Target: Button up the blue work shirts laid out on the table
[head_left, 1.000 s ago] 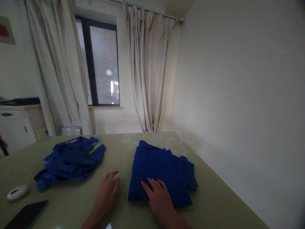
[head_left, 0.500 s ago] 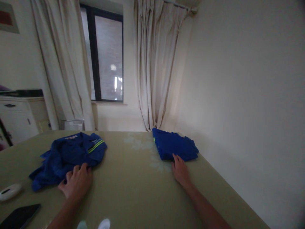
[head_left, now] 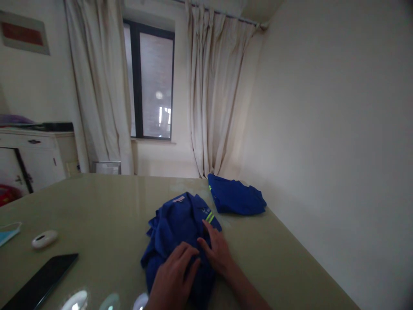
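A crumpled blue work jacket (head_left: 180, 224) with a collar, a white label and yellow-green stripes lies in front of me. My left hand (head_left: 176, 273) is over its lower part, fingers bent and the thumb apart from them. At the jacket's right side is my right hand (head_left: 217, 249), fingers spread and the thumb out, near the stripes. Neither hand visibly pinches the cloth. A folded blue garment (head_left: 238, 196) with a bit of the same striping rests farther back on the right.
On the table (head_left: 109, 219) at left are a black phone (head_left: 41, 280), a white oval object (head_left: 45, 239) and part of a blue face mask (head_left: 9, 234). A wall (head_left: 322, 150) runs along the right edge. Curtains (head_left: 213, 94) hang behind.
The crumpled jacket has shifted from the left to the middle, beside the folded garment. My left hand has moved right with it. My right hand has left the folded garment for the jacket.
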### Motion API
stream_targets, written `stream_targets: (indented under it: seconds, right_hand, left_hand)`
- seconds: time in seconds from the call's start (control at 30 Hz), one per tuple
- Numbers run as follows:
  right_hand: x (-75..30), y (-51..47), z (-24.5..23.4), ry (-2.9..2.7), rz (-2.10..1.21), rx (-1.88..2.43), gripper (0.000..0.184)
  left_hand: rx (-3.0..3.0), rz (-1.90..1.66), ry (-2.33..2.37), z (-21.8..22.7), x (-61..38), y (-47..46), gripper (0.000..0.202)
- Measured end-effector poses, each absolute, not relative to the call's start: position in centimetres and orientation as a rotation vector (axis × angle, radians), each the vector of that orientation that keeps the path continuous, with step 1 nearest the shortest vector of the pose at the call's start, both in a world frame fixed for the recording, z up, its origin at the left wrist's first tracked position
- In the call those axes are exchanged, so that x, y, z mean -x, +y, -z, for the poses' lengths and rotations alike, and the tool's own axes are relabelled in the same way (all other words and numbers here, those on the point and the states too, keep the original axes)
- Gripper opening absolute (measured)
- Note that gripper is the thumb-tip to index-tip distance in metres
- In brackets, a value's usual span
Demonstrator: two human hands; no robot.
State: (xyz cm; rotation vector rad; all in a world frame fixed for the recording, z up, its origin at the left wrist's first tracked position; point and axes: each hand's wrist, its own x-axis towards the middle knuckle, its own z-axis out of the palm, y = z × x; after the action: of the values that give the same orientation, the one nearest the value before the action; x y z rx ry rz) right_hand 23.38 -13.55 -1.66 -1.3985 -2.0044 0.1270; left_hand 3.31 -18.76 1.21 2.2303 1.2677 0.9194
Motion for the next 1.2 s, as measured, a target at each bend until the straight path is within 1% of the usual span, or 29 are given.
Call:
stream_targets:
  seconds: [0.1, 0.13, 0.2, 0.23, 0.3, 0.33, 0.4, 0.43, 0.5, 0.53, 0.57, 0.6, 0.7, 0.73, 0.8, 0.87, 0.9, 1.0, 1.03, 1.07, 1.1, 1.13, 1.2]
  right_hand:
    - [-22.3, -16.3, 1.7, -2.025, -0.185, 1.473, 0.033]
    - [-21.9, -17.4, 1.8, -2.054, -0.178, 1.485, 0.028]
    - [-20.9, -19.5, 2.1, -2.096, -0.157, 1.518, 0.027]
    - [-20.3, -20.6, 2.4, -2.108, -0.166, 1.534, 0.031]
    - [-19.1, -22.5, 2.6, -2.148, -0.257, 1.533, 0.035]
    - [-18.6, -23.3, 2.6, -2.178, -0.34, 1.506, 0.033]
    - [-18.3, -24.2, 1.9, -2.2, -0.568, 1.422, 0.018]
    - [-18.4, -24.2, 1.3, -2.157, -0.665, 1.389, 0.016]
    - [-19.4, -23.2, -0.2, -1.948, -0.708, 1.371, 0.035]
    - [-20.3, -22.2, -1.0, -1.806, -0.64, 1.381, 0.037]
    - [-21.2, -20.9, -1.6, -1.672, -0.537, 1.382, 0.031]
    - [-22.2, -19.5, -2.0, -1.578, -0.483, 1.379, 0.029]
    - [-24.5, -15.3, -1.8, -1.46, -0.571, 1.45, 0.06]
    - [-24.9, -14.4, -1.6, -1.472, -0.64, 1.463, 0.065]
    - [-25.1, -13.2, -1.1, -1.533, -0.802, 1.424, 0.068]
    - [-24.6, -13.0, -1.0, -1.564, -0.996, 1.291, 0.07]
    - [-24.4, -13.2, -1.2, -1.541, -1.103, 1.209, 0.073]
    - [-23.8, -14.0, -2.3, -1.371, -1.383, 1.016, 0.086]
    - [-23.9, -14.2, -2.8, -1.316, -1.441, 0.982, 0.087]
    - [-24.0, -14.5, -3.3, -1.273, -1.483, 0.953, 0.087]
    - [-24.2, -14.8, -3.8, -1.243, -1.514, 0.923, 0.085]
    - [-24.6, -15.1, -4.4, -1.221, -1.539, 0.889, 0.083]
    - [-25.3, -15.7, -5.6, -1.195, -1.588, 0.815, 0.078]
  left_hand:
    - [-2.065, -1.226, 1.691, -1.4, 0.2, -16.5, 0.038]
    - [-2.016, -1.261, 1.835, -1.2, 1.5, -15.4, 0.044]
    - [-1.848, -1.192, 2.053, -0.5, 3.8, -13.5, 0.061]
    - [-1.802, -1.118, 2.027, 0.0, 4.6, -12.9, 0.068]
    - [-1.8, -0.998, 1.811, 1.1, 5.8, -12.4, 0.072]
    - [-1.832, -0.963, 1.677, 1.5, 6.2, -12.6, 0.07]
    - [-1.91, -0.938, 1.495, 1.8, 6.7, -13.3, 0.063]
    - [-1.949, -0.938, 1.451, 1.6, 6.8, -13.9, 0.058]
    - [-2.039, -0.949, 1.414, 0.4, 6.8, -15.3, 0.043]
    - [-2.1, -0.964, 1.413, -0.5, 6.7, -16.1, 0.035]
    - [-2.158, -0.989, 1.423, -1.5, 6.4, -16.9, 0.03]
    - [-2.207, -1.018, 1.434, -2.5, 6.1, -17.8, 0.029]
    - [-2.236, -0.999, 1.306, -5.2, 5.0, -20.0, 0.034]
    - [-2.199, -0.945, 1.22, -5.7, 4.6, -20.5, 0.037]
    - [-2.098, -0.873, 1.111, -6.0, 4.0, -20.9, 0.042]
    - [-1.994, -0.889, 1.128, -5.7, 3.8, -20.4, 0.046]
    - [-1.947, -0.901, 1.15, -5.3, 3.8, -20.1, 0.051]
    - [-1.889, -0.755, 1.148, -4.2, 3.9, -19.2, 0.081]
    - [-1.893, -0.686, 1.153, -4.0, 3.9, -19.1, 0.09]
    - [-1.901, -0.645, 1.17, -3.8, 3.9, -19.1, 0.095]
    - [-1.906, -0.643, 1.192, -3.8, 3.8, -19.1, 0.094]
    - [-1.902, -0.687, 1.215, -3.9, 3.7, -19.1, 0.09]
    - [-1.877, -0.857, 1.234, -4.6, 3.6, -18.7, 0.072]
